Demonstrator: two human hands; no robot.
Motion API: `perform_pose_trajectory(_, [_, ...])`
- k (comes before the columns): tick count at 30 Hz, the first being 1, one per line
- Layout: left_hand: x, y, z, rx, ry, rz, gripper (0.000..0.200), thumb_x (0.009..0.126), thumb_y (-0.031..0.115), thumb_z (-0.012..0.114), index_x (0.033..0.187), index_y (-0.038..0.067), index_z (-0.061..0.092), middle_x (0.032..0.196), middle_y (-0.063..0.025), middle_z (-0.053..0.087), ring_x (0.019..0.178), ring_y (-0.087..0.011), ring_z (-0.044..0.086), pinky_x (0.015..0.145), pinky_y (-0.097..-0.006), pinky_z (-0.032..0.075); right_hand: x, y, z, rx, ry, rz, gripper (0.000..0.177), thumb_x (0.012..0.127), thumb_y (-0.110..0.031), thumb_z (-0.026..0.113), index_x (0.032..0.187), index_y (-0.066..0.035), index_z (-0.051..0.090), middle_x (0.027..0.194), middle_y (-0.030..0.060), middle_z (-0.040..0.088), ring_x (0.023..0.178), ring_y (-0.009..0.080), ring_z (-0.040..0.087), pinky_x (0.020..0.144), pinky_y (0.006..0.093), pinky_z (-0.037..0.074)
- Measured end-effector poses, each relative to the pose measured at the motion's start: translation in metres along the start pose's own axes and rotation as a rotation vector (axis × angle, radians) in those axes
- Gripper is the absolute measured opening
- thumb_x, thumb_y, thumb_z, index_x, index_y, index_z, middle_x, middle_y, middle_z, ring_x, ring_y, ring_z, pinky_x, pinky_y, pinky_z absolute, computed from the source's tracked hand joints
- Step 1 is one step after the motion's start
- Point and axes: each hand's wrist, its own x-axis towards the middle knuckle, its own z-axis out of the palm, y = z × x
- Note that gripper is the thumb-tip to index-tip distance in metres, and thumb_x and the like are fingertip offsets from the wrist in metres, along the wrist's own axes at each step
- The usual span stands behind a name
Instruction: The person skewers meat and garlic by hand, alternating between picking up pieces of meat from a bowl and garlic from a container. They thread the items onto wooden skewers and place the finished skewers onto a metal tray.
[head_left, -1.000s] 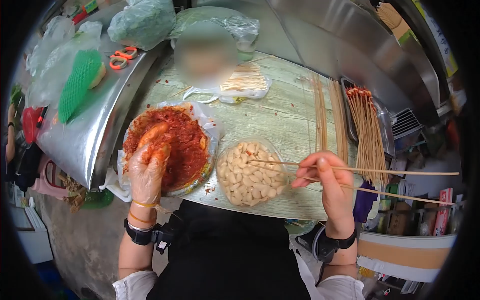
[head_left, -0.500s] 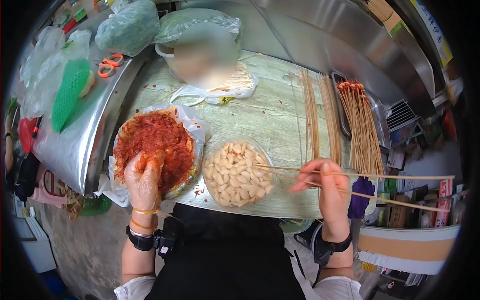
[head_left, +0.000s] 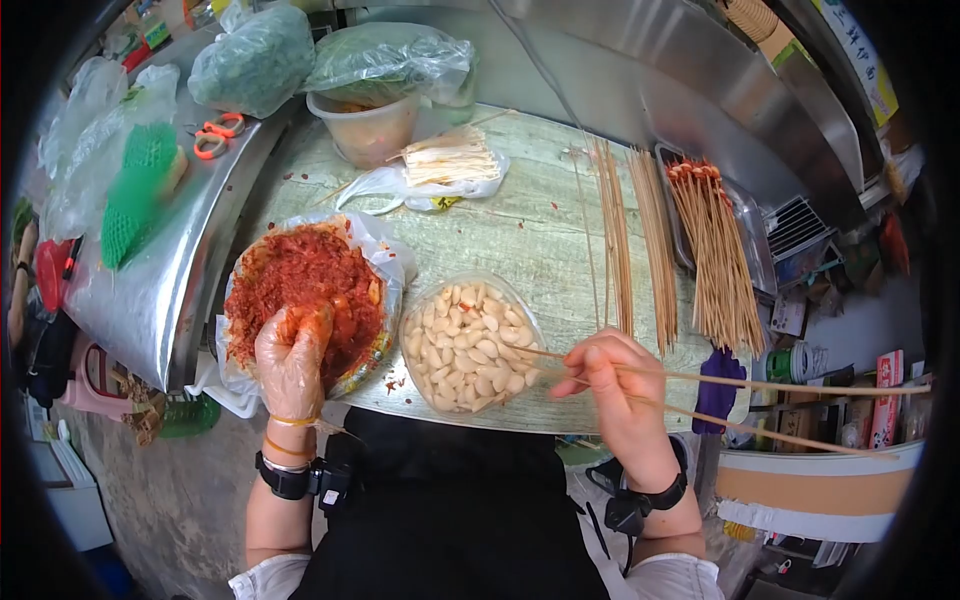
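Note:
My left hand [head_left: 292, 365], in a clear plastic glove held by rubber bands, is in the red chili paste [head_left: 335, 262] in a bag-lined bowl. Its paste-smeared fingers are bent together, and whatever they pinch is hidden. My right hand [head_left: 622, 395] is bare and closed around two long bamboo skewers [head_left: 790, 383]. Their front ends point left over the clear bowl of peeled garlic cloves [head_left: 465, 345], while the back ends spread out to the right. Both bowls stand side by side at the table's front edge.
Loose skewers [head_left: 655, 250] lie at the table's right, beside a bundle of red-tipped skewers [head_left: 712, 255] and a metal tray [head_left: 752, 235]. Behind are white enoki-like strands [head_left: 450, 163] on a bag and a tub [head_left: 368, 130]. Orange-handled scissors [head_left: 212, 140] lie left.
My right hand has shifted a little left and down with the skewers, toward the garlic bowl. My left hand stays in the chili paste.

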Motion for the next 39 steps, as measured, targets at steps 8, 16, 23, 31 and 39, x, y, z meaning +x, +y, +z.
perform_pose_trajectory(8, [-0.004,0.028,0.018,-0.261,-0.094,-0.117,0.018,0.089,0.006,0.051,0.103,-0.002,0.060,0.092,-0.0045,0.062,0.079,-0.0090,0.058,0.071,-0.0206,0.048,0.020,0.019,-0.008,0.835,0.258,0.201,0.032,0.099,-0.028,0.040,0.088,-0.001,0.053,0.076,0.0105,0.057,0.059,0.0194,0.061,0.055,0.0289,0.052])
perform_pose_trajectory(16, [-0.013,0.043,0.026,-0.598,-0.540,-0.291,0.053,0.094,0.035,0.050,0.125,-0.008,0.045,0.116,-0.0186,0.058,0.100,-0.0256,0.061,0.090,-0.0367,0.047,0.049,0.012,0.060,1.263,-0.031,0.392,0.030,0.099,-0.028,0.041,0.091,-0.002,0.053,0.076,0.0110,0.058,0.060,0.0198,0.061,0.056,0.0293,0.053])
perform_pose_trajectory(23, [-0.014,0.042,0.012,-0.588,-0.521,-0.344,0.052,0.093,0.032,0.054,0.126,-0.007,0.046,0.115,-0.0178,0.059,0.099,-0.0223,0.061,0.088,-0.0333,0.048,0.053,0.009,0.062,1.089,0.047,0.361,0.029,0.099,-0.026,0.040,0.089,-0.002,0.053,0.077,0.0104,0.057,0.058,0.0168,0.057,0.051,0.0277,0.051])
perform_pose_trajectory(31, [-0.012,0.038,0.013,-0.263,-0.482,-0.346,0.037,0.089,0.017,0.060,0.117,-0.007,0.055,0.107,-0.0156,0.062,0.095,-0.0184,0.061,0.080,-0.0305,0.050,0.054,0.004,0.058,0.963,-0.045,0.334,0.030,0.098,-0.028,0.042,0.092,0.000,0.054,0.080,0.0111,0.058,0.062,0.0201,0.061,0.058,0.0295,0.053])
perform_pose_trajectory(39, [-0.007,0.019,0.019,-0.761,-0.302,-0.290,0.042,0.088,0.020,0.062,0.119,-0.006,0.052,0.113,-0.0162,0.059,0.099,-0.0233,0.060,0.087,-0.0353,0.050,0.031,-0.014,0.059,0.712,0.043,0.016,0.032,0.099,-0.024,0.038,0.091,0.003,0.053,0.090,0.0151,0.054,0.066,0.0211,0.061,0.061,0.0313,0.054])
